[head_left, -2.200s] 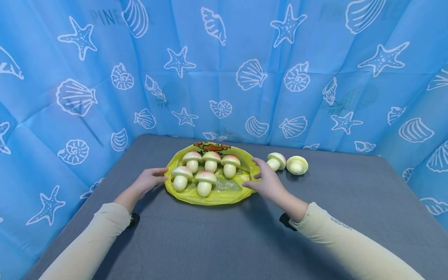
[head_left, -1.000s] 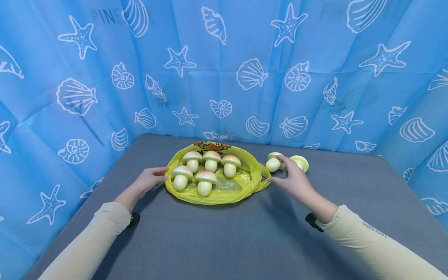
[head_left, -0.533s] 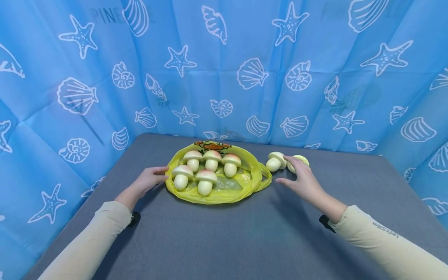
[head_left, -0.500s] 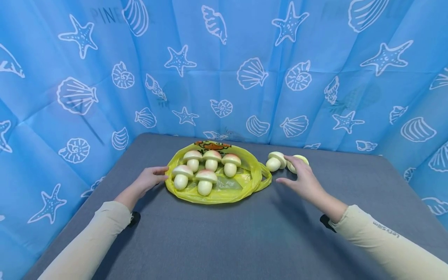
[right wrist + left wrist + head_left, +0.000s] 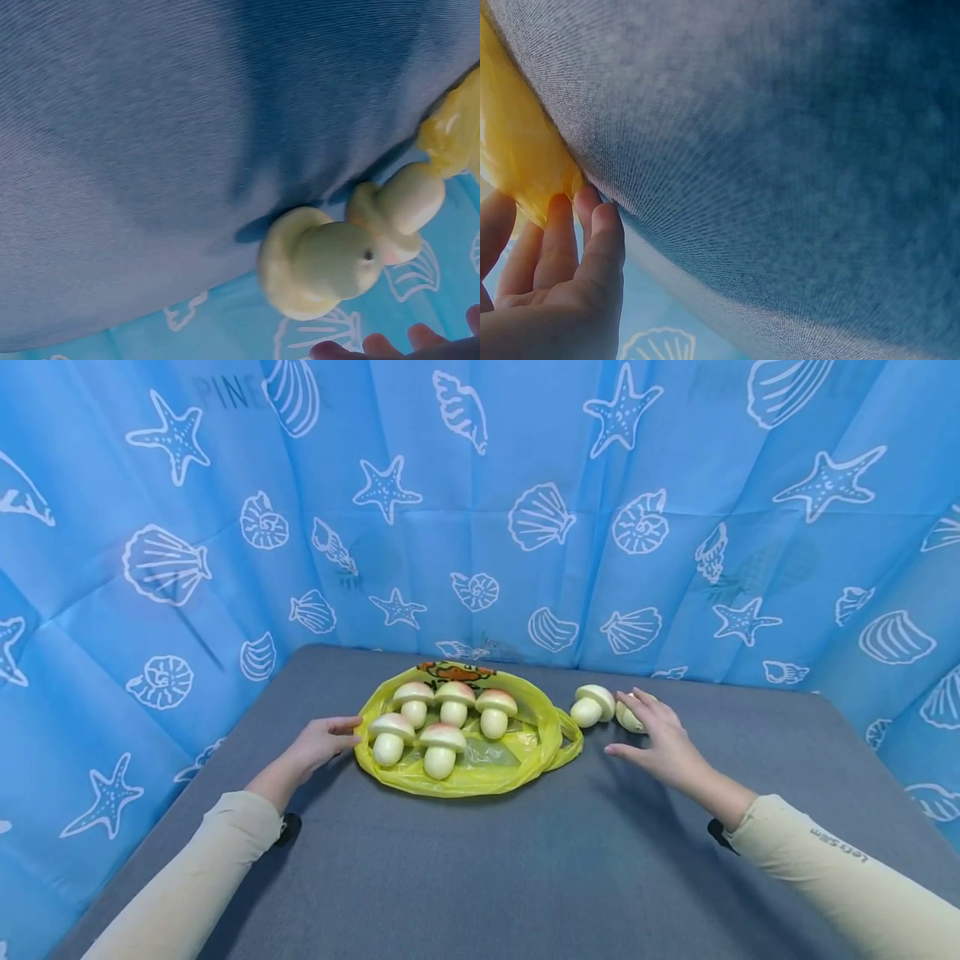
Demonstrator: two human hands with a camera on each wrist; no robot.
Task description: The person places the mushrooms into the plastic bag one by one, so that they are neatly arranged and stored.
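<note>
A yellow plastic bag [image 5: 450,789] lies spread open, with several toy mushrooms [image 5: 438,750] in a cluster inside it. At the bag's left edge is my left hand [image 5: 309,752], its thumb and fingertips touching the yellow film [image 5: 521,150], slightly apart from each other. Right of the bag are two more toy mushrooms, one by the bag handle [image 5: 592,705] and a rightmost one [image 5: 628,717]. My right hand [image 5: 667,747] reaches over the rightmost mushroom with thumb and fingers spread, partly covering it. In the right wrist view, its fingertips [image 5: 379,345] show apart from both mushrooms.
A grey cloth-covered table [image 5: 480,868] carries everything. Behind it hangs a blue curtain [image 5: 480,552] with white shells and starfish, close to the table's back edge. The bag's looped handle [image 5: 570,739] extends right, close to the nearer loose mushroom.
My right hand has left the bag's right edge and moved right, past the first loose mushroom to the rightmost one. The bag's handle lies free. My left hand has stayed in place.
</note>
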